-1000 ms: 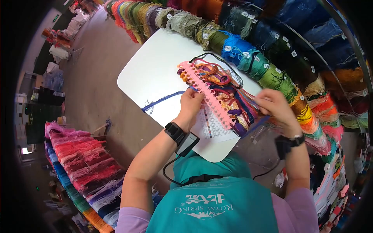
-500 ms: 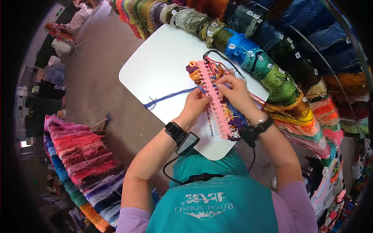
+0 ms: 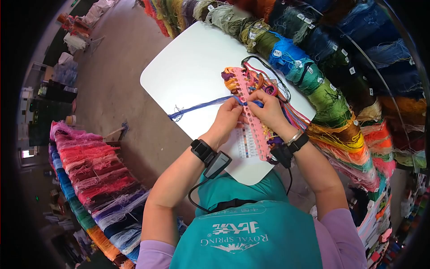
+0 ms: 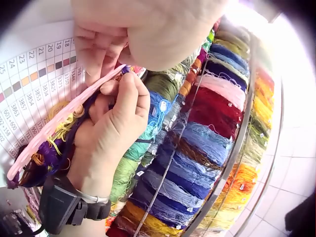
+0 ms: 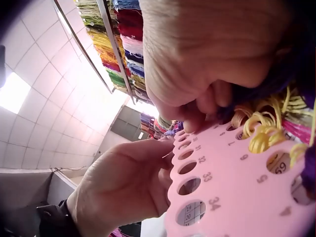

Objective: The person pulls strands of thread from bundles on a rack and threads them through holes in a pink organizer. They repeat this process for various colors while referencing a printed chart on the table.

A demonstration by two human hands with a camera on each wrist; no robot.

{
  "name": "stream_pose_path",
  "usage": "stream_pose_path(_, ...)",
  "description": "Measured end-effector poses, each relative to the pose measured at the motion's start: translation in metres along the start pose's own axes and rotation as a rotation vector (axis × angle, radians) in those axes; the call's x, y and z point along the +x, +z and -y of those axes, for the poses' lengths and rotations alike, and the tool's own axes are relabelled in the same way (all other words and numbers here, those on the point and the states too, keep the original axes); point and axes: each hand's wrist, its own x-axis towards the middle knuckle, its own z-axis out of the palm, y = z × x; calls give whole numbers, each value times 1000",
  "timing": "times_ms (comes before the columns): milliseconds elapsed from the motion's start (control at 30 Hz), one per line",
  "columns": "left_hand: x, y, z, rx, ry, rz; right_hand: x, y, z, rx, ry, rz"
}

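A pink thread card (image 3: 253, 127) with numbered holes along both long edges slants over the white board (image 3: 183, 67), knotted with several coloured threads. My left hand (image 3: 226, 119) grips the card's left edge, fingers reaching beneath it in the right wrist view. A long blue thread (image 3: 197, 109) runs from the left to the card, passing close by the left fingertips. From the other side my right hand (image 3: 271, 112) pinches the blue thread at the card, thumb and forefinger together. Both sets of fingertips nearly meet there, and they hide the hole itself.
A printed colour chart (image 4: 44, 74) lies beneath the card. Loose threads (image 3: 280, 85) spread right of it. Thick rows of hanging yarn (image 3: 329, 98) border the board's far and right sides. Another yarn rack (image 3: 96, 163) stands at the lower left, beyond the floor.
My right hand came in from the right, where it was drawing blue thread out, to the card beside my left hand. The card has turned steeper and shifted slightly right.
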Motion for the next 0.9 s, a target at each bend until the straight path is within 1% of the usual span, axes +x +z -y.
stream_pose_path(67,2,-1,1,-2,-3,0,-2,1,1,-101,-109,-35)
stream_pose_path(167,4,-3,0,-15,-5,15,-2,2,0,-96,-108,-33)
stream_pose_path(267,7,-6,1,-51,-2,47,0,2,-7,-54,-157,-32)
stream_pose_path(367,13,-8,6,-15,24,32,1,0,-5,-42,-131,9)
stream_pose_path(467,14,-11,6,145,57,-21,2,1,-1,-35,-77,36)
stream_pose_path(567,3,-23,1,354,89,-108,5,-2,2,-203,51,137)
stream_pose_path(667,-8,-32,0,459,92,-121,5,3,7,-237,7,167)
stream_pose_path(767,-11,-33,1,459,90,-137,4,6,10,-448,-177,205)
stream_pose_path(800,-11,-33,2,447,90,-142,5,7,15,-548,-201,233)
stream_pose_path(867,-11,-39,3,523,91,-168,6,9,25,-749,-243,289)
stream_pose_path(900,-12,-43,2,560,92,-179,7,10,24,-753,-235,303)
